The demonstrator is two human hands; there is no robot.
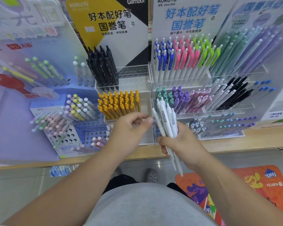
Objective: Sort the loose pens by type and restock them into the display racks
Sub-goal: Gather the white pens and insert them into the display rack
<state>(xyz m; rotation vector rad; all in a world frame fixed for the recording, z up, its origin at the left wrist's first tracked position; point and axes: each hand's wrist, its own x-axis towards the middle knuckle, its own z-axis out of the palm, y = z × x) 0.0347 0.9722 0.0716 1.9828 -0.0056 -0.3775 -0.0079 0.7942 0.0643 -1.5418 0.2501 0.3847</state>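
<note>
Our right hand [185, 144] grips a bundle of white pens [166, 121], tips toward six o'clock; part-filled clear racks [134, 74] stand at twelve.

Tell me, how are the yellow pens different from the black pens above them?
The black pens stand in the upper row, the yellow pens in the row below. The black pens fill only the left of their row, leaving empty holes beside them; the yellow pens nearly fill theirs. Both stand tilted in one clear rack.

Orange printed floor mat [255, 190], white perforated shoes [151, 175], grey shirt [145, 206], pale tiled floor [15, 193]
</note>
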